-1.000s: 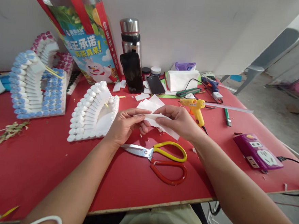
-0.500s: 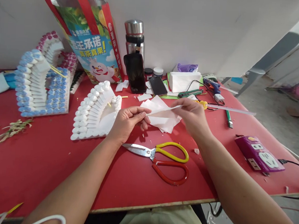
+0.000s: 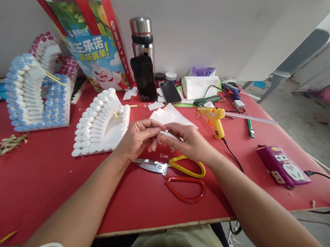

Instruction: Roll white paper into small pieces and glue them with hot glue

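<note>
Between my two hands is a small roll of white paper [image 3: 168,135], mostly covered by the fingers. My left hand [image 3: 139,138] pinches its left end, and my right hand [image 3: 188,140] is closed around its right part. Behind the hands lie loose white paper sheets [image 3: 175,113]. Just below them rest scissors [image 3: 162,167] with one yellow and one red handle, blades toward the left. A white model [image 3: 97,124] built from rolled pieces, with a fan of stepped white slabs, stands beside my left hand.
A yellow glue gun [image 3: 214,117] lies right of my hands. The purple power strip [image 3: 285,165] sits near the right table edge. Farther back stand a phone [image 3: 144,78], a steel flask [image 3: 142,39] and a printed bag [image 3: 93,50]. A blue-and-white model [image 3: 38,96] is at left.
My right hand has moved left, close to my left hand. The paper, stretched flat between them before, now shows as a narrow roll. The glue gun has come into full view.
</note>
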The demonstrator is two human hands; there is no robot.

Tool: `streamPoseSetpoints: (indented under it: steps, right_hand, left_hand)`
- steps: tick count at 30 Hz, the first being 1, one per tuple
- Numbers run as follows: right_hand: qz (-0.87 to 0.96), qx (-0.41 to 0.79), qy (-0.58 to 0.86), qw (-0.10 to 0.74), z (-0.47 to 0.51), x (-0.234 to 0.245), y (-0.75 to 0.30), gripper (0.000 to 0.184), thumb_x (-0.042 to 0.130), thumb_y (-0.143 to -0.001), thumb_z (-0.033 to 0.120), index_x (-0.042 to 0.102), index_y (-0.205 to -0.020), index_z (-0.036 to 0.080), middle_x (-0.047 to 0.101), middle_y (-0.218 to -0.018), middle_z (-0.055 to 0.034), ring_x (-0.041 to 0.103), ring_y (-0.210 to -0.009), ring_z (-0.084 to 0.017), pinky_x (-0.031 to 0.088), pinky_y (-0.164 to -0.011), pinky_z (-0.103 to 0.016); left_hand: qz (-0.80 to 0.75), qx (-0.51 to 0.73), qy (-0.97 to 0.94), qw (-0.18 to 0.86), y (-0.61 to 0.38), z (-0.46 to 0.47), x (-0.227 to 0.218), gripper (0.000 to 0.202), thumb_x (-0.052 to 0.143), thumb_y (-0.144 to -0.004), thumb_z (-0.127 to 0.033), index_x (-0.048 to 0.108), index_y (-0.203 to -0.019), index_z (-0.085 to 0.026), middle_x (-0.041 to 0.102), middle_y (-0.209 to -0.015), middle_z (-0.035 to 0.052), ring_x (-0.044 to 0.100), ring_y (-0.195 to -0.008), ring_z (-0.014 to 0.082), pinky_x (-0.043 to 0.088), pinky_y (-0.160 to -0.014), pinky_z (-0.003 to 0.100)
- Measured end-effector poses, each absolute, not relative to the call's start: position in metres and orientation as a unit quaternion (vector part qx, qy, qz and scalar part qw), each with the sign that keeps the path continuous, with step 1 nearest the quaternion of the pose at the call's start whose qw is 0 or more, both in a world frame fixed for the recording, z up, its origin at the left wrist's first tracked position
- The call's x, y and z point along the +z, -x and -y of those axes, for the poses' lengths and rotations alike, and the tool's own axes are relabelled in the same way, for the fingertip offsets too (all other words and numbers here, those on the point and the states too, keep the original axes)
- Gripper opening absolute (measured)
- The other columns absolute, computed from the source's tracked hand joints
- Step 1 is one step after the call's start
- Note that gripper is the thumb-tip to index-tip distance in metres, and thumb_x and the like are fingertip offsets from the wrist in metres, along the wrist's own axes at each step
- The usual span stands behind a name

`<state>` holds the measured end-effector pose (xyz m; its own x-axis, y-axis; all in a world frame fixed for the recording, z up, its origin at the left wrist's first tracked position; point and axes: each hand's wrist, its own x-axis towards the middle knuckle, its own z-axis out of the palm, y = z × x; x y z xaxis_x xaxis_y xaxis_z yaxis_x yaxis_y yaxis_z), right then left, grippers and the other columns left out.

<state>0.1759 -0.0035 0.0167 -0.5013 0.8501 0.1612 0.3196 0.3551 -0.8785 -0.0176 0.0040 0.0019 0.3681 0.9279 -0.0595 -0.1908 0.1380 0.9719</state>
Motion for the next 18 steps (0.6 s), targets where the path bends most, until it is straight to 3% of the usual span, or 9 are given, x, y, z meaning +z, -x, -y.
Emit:
streamPoseSetpoints:
  steps: [5, 9, 14, 18]
  right_hand:
    - [0.756, 0.405, 0.402, 0.321, -0.003, 0.011, -0.179, 0.033, 0.050, -0.098, 0.040, 0.068, -0.086, 0.016, 0.058, -0.069, -0.0002, 0.044, -0.062, -0.011, 0.035, -0.060, -0.026]
    - [0.752, 0.386, 0.427, 0.322, -0.005, 0.007, -0.180, 0.035, 0.050, -0.098, 0.042, 0.069, -0.087, 0.015, 0.058, -0.069, -0.0008, 0.045, -0.062, -0.011, 0.034, -0.059, -0.027]
    - [0.764, 0.360, 0.433, 0.316, -0.004, 0.005, -0.179, 0.034, 0.051, -0.098, 0.042, 0.071, -0.092, 0.016, 0.061, -0.072, -0.0021, 0.044, -0.062, -0.012, 0.032, -0.057, -0.026]
    - [0.778, 0.339, 0.428, 0.311, -0.002, 0.006, -0.180, 0.035, 0.050, -0.099, 0.042, 0.070, -0.088, 0.016, 0.056, -0.066, 0.0002, 0.038, -0.058, -0.010, 0.030, -0.057, -0.026]
  left_hand:
    - [-0.390, 0.424, -0.539, 0.615, 0.015, -0.004, 0.004, 0.019, 0.072, -0.084, -0.029, 0.067, -0.094, -0.015, 0.068, -0.066, 0.0007, 0.059, -0.047, 0.0101, 0.047, -0.047, 0.021]
    - [-0.426, 0.432, -0.537, 0.586, 0.012, -0.003, 0.006, 0.025, 0.077, -0.080, -0.029, 0.068, -0.097, -0.014, 0.069, -0.068, 0.0009, 0.064, -0.059, 0.0107, 0.052, -0.060, 0.021]
    - [-0.439, 0.446, -0.528, 0.574, 0.014, -0.006, 0.000, 0.027, 0.081, -0.076, -0.029, 0.070, -0.094, -0.014, 0.070, -0.067, 0.0011, 0.064, -0.062, 0.0110, 0.052, -0.067, 0.022]
    - [-0.429, 0.448, -0.533, 0.575, 0.016, -0.007, -0.002, 0.024, 0.081, -0.076, -0.028, 0.072, -0.093, -0.014, 0.069, -0.068, 0.0012, 0.062, -0.062, 0.0106, 0.052, -0.068, 0.023]
